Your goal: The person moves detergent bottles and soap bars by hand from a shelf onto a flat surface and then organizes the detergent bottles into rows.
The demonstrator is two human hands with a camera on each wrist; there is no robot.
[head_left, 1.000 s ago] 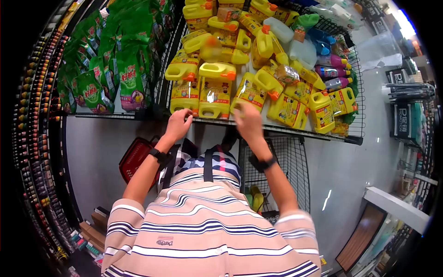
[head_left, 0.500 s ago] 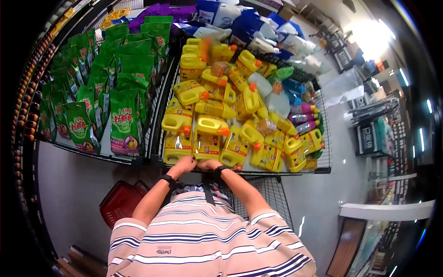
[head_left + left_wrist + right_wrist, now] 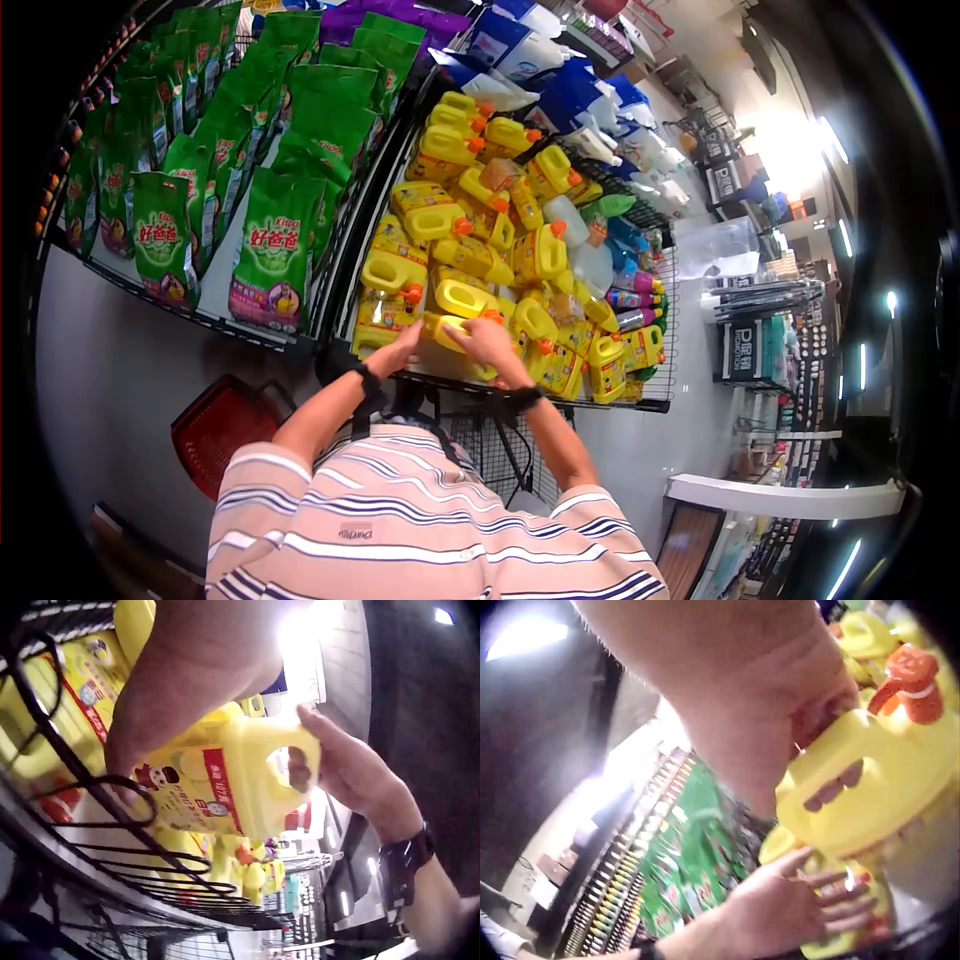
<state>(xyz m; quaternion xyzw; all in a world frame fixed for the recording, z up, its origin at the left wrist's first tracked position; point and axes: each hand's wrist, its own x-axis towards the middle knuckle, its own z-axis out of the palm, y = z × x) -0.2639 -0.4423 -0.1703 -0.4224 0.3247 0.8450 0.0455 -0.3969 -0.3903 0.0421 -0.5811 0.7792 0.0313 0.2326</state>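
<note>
My right hand (image 3: 489, 343) grips the handle of a yellow bottle of liquid cleaner (image 3: 259, 776), fingers showing through the handle hole. The bottle has a yellow label with red bands and a cartoon figure, and an orange cap (image 3: 915, 667). It is tilted over the front row of like bottles, close to the display's wire edge. My left hand (image 3: 776, 907) is beside the bottle's lower part, palm towards it, with fingers extended. In the left wrist view, the left hand hides part of the bottle's body.
Several more yellow bottles (image 3: 540, 255) fill the wire display bin (image 3: 540, 398). Green bags (image 3: 270, 250) stand on the left. Blue and white packs (image 3: 520, 55) lie behind. A red basket (image 3: 225, 425) and a wire cart (image 3: 485, 445) are below the edge.
Both hands were together at the front edge; now the right hand has a bottle by its handle and has raised it a little. The head view has swung round to the right.
</note>
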